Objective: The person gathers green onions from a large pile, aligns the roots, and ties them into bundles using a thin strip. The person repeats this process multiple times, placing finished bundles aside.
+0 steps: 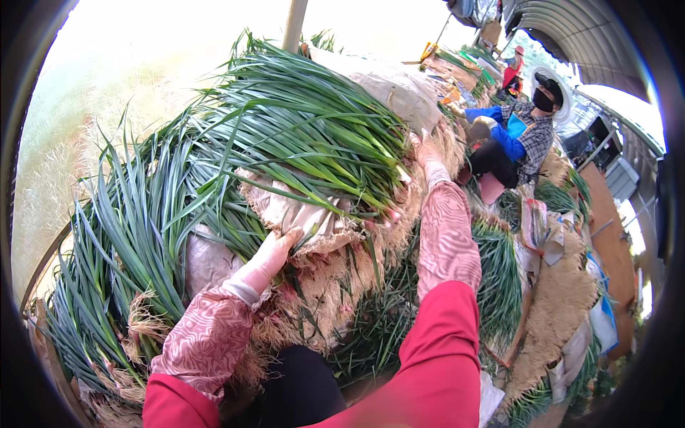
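A thick heap of long green-leaved allium plants [316, 123] with reddish-white bases lies before me on a pale woven cloth [310, 216]. My left hand [275, 249], in a light glove, grips the near edge of that cloth. My right hand [425, 152], gloved too, is at the root end of the heap, by a second pale cloth [396, 91]; whether its fingers hold anything is unclear. Below the cloth hang dense pale roots [326, 289]. More green plants [144, 214] lie at the left, some with roots showing. Patterned sleeve covers reach over both forearms.
A co-worker [522, 128] in a wide hat sits at the upper right, and another person [514, 69] is farther back. Bundles of green plants [495, 273] and a mass of roots [551, 305] lie at the right. A post [294, 27] stands behind the heap.
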`<act>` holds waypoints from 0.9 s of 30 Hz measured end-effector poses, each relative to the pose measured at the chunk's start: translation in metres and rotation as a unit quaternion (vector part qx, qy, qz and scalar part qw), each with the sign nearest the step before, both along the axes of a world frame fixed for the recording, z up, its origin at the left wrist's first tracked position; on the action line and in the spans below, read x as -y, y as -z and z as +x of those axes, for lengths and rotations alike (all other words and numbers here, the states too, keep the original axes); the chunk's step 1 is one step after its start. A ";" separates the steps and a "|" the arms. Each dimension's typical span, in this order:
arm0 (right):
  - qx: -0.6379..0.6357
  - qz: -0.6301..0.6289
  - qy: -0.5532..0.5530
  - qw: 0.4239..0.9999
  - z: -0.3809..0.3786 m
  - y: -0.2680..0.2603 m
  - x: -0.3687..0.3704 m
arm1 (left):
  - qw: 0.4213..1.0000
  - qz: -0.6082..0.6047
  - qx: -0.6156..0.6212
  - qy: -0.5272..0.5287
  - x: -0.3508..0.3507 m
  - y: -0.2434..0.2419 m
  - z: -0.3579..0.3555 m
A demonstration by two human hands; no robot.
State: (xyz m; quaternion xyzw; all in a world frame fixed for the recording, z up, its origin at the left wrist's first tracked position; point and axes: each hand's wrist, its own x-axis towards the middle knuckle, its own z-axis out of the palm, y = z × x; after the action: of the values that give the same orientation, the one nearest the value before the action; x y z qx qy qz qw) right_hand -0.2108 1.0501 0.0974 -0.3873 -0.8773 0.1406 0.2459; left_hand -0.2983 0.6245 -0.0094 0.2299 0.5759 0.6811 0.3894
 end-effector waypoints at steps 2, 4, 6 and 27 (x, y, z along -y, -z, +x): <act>0.003 -0.098 0.016 0.995 -0.015 0.033 -0.028 | 0.999 0.037 -0.009 -0.018 -0.001 0.008 -0.002; 0.062 -0.145 0.093 0.983 -0.021 0.057 -0.028 | 0.996 0.039 0.067 -0.044 -0.004 0.017 -0.005; 0.002 -0.161 0.038 0.986 -0.019 0.068 -0.008 | 0.988 0.065 0.131 -0.044 -0.010 0.022 -0.006; -0.100 -0.701 -0.256 0.658 0.030 0.038 0.487 | 0.933 -0.064 -0.225 -0.273 0.390 -0.168 0.042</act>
State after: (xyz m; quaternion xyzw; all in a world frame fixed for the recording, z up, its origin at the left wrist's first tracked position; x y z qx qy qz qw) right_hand -0.1809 0.5633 0.0598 -0.1890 -0.5537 0.8089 -0.0582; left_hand -0.2564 0.2344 0.1588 0.1855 0.7312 0.6534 0.0630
